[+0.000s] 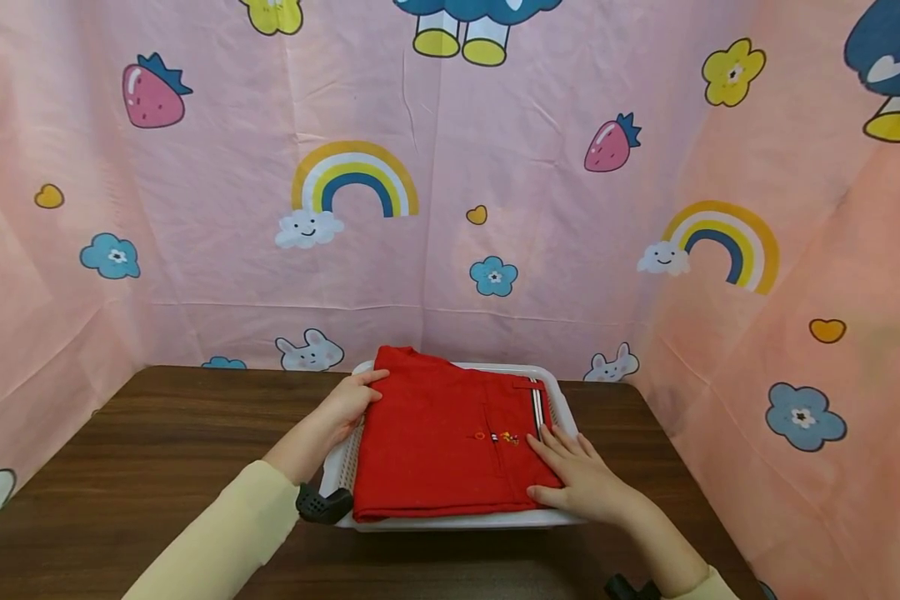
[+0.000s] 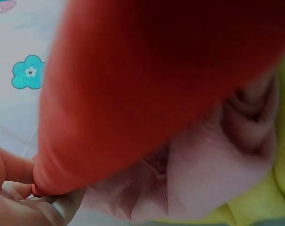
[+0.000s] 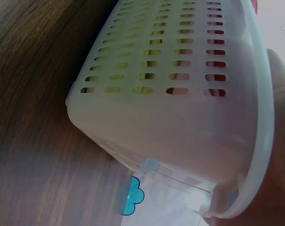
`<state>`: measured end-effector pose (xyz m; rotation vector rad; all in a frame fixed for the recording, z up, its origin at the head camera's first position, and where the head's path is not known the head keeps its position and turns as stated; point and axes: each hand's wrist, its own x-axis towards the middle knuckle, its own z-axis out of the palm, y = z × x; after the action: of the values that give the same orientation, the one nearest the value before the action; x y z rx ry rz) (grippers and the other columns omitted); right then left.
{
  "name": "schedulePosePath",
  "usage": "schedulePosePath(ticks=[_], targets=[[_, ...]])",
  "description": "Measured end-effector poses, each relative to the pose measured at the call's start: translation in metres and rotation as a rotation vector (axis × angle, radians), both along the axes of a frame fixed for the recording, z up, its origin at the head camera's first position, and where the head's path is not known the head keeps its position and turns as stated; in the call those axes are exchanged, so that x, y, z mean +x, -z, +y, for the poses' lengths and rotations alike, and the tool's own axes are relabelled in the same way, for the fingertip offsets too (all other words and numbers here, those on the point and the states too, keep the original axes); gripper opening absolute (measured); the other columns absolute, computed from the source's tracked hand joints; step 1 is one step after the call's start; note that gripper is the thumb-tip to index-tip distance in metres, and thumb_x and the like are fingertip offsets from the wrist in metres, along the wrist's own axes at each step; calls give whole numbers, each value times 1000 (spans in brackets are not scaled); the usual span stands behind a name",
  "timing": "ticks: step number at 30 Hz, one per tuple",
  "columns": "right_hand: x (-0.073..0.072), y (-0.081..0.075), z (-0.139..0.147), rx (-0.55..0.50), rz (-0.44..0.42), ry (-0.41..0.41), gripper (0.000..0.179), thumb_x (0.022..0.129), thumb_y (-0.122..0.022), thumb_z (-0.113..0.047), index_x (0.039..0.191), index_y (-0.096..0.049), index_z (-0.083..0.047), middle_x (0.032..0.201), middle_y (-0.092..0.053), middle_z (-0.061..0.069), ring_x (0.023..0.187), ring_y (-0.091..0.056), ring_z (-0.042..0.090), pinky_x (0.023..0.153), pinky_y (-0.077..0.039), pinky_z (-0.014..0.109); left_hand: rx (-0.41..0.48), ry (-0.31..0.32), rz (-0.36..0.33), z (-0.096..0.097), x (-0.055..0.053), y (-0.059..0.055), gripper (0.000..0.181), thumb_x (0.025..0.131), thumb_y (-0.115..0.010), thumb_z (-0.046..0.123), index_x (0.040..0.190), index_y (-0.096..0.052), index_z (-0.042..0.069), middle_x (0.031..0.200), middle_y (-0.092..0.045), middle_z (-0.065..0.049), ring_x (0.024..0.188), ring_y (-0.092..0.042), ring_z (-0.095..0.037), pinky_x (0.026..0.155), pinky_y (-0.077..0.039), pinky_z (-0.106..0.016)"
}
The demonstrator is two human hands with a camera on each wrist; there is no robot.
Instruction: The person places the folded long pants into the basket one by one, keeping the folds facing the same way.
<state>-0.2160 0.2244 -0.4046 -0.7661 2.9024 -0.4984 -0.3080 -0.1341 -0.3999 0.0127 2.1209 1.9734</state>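
A folded red garment [image 1: 442, 442] lies over the white plastic basket [image 1: 450, 524], with a striped black-and-white trim and small embroidery on its right part. My left hand [image 1: 348, 408] pinches the garment's left edge near the back of the basket. In the left wrist view, the thumb and fingers [image 2: 20, 169] grip a corner of the red cloth [image 2: 109, 103]. Flat on the garment's right side rests my right hand [image 1: 581, 475], fingers spread and straight. Under the red cloth, pink fabric [image 2: 194, 174] and yellow fabric [image 2: 255, 202] show in the left wrist view.
The basket stands on a dark wooden table [image 1: 195, 467], and its slotted side [image 3: 166, 122] fills the right wrist view. Behind and at both sides hangs a pink printed cloth [image 1: 390, 275].
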Motion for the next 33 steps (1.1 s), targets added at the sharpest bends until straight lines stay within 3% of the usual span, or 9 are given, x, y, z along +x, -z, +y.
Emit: schedulePosePath(ticks=[5,8,13,16,21,24,27,33], targets=[[0,-1,2,-7,-9,-4,76,89,-58,-51,148,-36,-8,153,-27,19,142,-12,36,110,-2,57,-72,63,46,0,3,1,52,94,-40,-2,145,-29,-7,151,-14,-28,135,-22,-42,109,-24,-51],[0,-5,4,-16,-44,-13,77,89,-58,-51,148,-35,-8,153,-25,20,142,-9,37,110,-2,58,-103,110,39,0,4,0,54,96,-45,5,146,-26,-6,149,-19,-27,132,-27,-41,107,-28,-51],[-4,-25,6,-51,-142,-65,80,89,-61,-49,149,-31,-6,154,-20,23,141,-8,42,108,-2,61,-231,158,77,-2,7,-5,62,95,-54,14,146,-24,-5,147,-24,-28,127,-35,-40,101,-37,-51],[-14,-40,5,-55,-178,-87,84,89,-62,-49,151,-26,-6,155,-15,22,141,-7,42,109,-1,60,-374,171,157,-2,9,-9,66,93,-58,17,146,-26,-7,147,-25,-30,128,-34,-41,101,-35,-54],[-42,-55,-2,15,-156,-74,89,88,-62,-51,152,-21,-5,156,-12,21,142,-7,41,110,-1,59,-557,180,296,-1,7,-11,69,89,-65,19,144,-32,-6,141,-34,-30,128,-34,-41,102,-31,-57],[-59,-57,-6,78,-163,-61,91,86,-62,-54,153,-21,-7,157,-11,20,142,-7,40,109,-2,60,-581,183,313,0,5,-12,69,88,-66,21,143,-34,-6,140,-37,-29,127,-36,-41,102,-32,-56],[-72,-56,-10,145,-202,-56,93,84,-63,-56,153,-20,-11,157,-10,19,142,-6,40,109,-5,60,-550,173,273,2,3,-12,70,88,-66,21,142,-33,-7,140,-38,-28,126,-39,-40,103,-33,-54],[-84,-53,-17,177,-335,-30,100,80,-71,-51,154,-17,-11,158,-5,18,143,-4,37,107,-20,60,-506,122,205,9,3,-10,75,87,-68,22,141,-29,-11,139,-38,-29,124,-40,-40,102,-34,-52]])
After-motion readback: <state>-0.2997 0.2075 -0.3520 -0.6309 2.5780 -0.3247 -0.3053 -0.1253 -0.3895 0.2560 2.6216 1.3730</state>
